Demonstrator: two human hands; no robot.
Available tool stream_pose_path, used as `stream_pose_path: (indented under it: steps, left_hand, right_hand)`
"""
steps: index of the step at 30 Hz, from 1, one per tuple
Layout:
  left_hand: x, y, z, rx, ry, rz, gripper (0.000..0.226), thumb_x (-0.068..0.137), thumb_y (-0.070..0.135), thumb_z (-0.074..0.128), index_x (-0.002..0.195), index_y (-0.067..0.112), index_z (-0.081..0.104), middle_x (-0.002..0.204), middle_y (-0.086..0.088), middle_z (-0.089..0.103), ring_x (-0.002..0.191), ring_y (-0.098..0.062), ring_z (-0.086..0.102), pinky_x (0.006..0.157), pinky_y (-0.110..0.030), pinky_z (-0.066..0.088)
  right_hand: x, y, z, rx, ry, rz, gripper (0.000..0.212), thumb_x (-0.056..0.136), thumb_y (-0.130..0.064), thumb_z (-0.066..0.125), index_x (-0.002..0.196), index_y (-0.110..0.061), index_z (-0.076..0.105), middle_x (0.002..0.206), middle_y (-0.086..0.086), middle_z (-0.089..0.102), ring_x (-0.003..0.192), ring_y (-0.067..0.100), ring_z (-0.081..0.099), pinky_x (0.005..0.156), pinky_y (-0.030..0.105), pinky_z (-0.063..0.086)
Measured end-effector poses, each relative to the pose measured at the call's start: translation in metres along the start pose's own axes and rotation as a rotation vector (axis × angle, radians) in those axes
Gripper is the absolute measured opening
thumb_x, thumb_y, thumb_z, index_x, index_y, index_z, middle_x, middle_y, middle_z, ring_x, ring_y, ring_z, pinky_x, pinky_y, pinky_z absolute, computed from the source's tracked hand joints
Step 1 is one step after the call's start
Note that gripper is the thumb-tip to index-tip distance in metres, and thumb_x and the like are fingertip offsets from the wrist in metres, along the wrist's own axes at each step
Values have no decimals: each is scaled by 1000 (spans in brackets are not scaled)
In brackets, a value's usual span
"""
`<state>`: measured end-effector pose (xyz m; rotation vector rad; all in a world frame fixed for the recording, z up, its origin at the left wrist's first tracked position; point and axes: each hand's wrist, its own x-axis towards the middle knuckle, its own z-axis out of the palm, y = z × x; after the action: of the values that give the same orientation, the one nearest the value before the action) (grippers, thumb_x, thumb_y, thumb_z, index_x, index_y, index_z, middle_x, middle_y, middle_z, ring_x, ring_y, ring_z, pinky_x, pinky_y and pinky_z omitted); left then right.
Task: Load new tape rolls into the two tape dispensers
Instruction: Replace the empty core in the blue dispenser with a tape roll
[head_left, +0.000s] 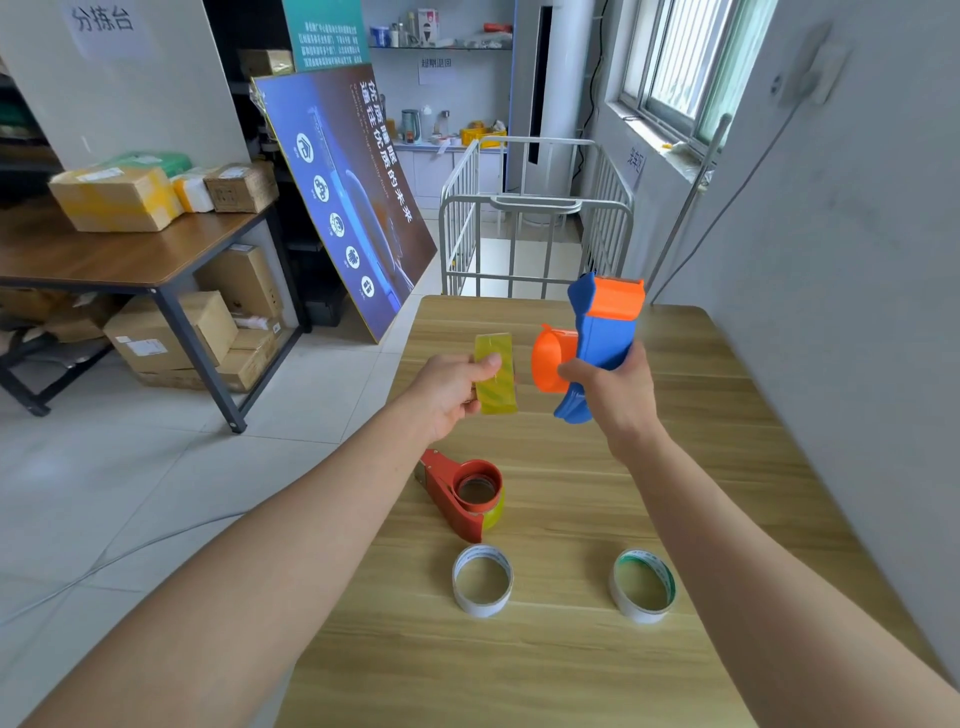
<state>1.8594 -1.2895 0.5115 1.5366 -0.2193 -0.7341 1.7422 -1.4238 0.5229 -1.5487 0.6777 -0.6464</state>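
Above the counter (571, 649), the left hand (447, 389) pinched a light, stiff yellow tape roll (496, 374) by its rim beside the blue dispenser (605, 338), which the right hand (613, 395) gripped.

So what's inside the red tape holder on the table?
The red tape holder has a yellowish tape roll on its round hub. Only the roll's edge peeks out on the right; the holder covers the rest, so how much tape is there can't be seen.

Wooden table (727, 467): red dispenser (462, 493), two cores (482, 579).
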Motion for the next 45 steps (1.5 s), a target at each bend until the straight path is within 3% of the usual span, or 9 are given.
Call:
stream_pose_path:
  steps: [9, 12, 16, 22, 26, 32, 35, 39, 45]
  left_hand:
    - [-5, 3, 6, 14, -115, 92, 26, 89, -6, 56, 114, -1, 63, 85, -3, 66, 69, -13, 58, 60, -23, 45]
    - [-6, 4, 6, -36, -149, 112, 25, 85, -12, 57, 106, 0, 64, 79, -5, 62, 61, -13, 52, 55, -21, 45]
    - [-8, 4, 5, -63, -116, 112, 11, 94, 4, 54, 100, 7, 63, 89, -9, 66, 69, -15, 62, 49, -20, 50]
    - [-6, 2, 3, -33, -41, 80, 28, 97, 18, 55, 117, -2, 56, 123, -22, 58, 101, -28, 63, 58, -26, 61]
    - [-9, 1, -1, -81, -131, 100, 37, 87, -10, 58, 124, -7, 54, 109, -15, 66, 97, -23, 66, 74, -24, 60]
    - [-12, 2, 0, -118, -223, 94, 46, 88, -17, 45, 130, 1, 50, 107, -12, 63, 94, -24, 65, 68, -33, 63]
    - [-11, 3, 2, -104, -185, 137, 32, 90, -11, 50, 118, 1, 59, 97, -10, 67, 84, -17, 67, 62, -26, 61]
    - [-7, 4, -2, -77, -78, 176, 16, 91, 1, 57, 79, 10, 64, 75, -5, 68, 64, -12, 66, 50, -23, 57]
    - [-5, 3, -2, 18, -66, 194, 12, 92, 9, 59, 81, 12, 62, 70, -5, 71, 60, -14, 69, 52, -24, 58]
  right_hand:
    - [-1, 4, 4, -19, -64, 39, 41, 74, -7, 73, 107, -10, 49, 89, 1, 53, 74, 16, 52, 63, 26, 45]
    - [0, 3, 4, -13, -77, 34, 39, 74, -7, 73, 105, -12, 49, 87, 1, 53, 73, 16, 52, 62, 25, 45]
    - [1, 2, 4, -11, -87, 39, 37, 74, -8, 73, 103, -12, 50, 88, 3, 54, 75, 18, 53, 64, 28, 46]
    - [1, 4, 3, -11, -75, 44, 41, 75, -9, 73, 109, -9, 51, 91, 3, 55, 77, 18, 54, 66, 28, 47]
    - [1, 5, 2, 3, -61, 46, 36, 75, -7, 73, 103, -13, 52, 87, 1, 56, 75, 17, 55, 65, 27, 47]
    - [0, 5, 1, 18, -81, 34, 31, 75, -4, 72, 95, -15, 50, 83, 1, 55, 72, 17, 54, 64, 27, 47]
    - [1, 5, 0, 14, -77, 44, 33, 75, -5, 72, 98, -15, 50, 85, 1, 54, 73, 17, 54, 64, 27, 47]
    - [2, 5, -4, 24, -61, 51, 32, 76, -5, 72, 95, -18, 50, 85, 0, 54, 74, 17, 54, 63, 26, 47]
    - [3, 6, -5, 27, -28, 60, 35, 75, -5, 72, 99, -15, 49, 86, 1, 54, 73, 17, 53, 63, 27, 46]
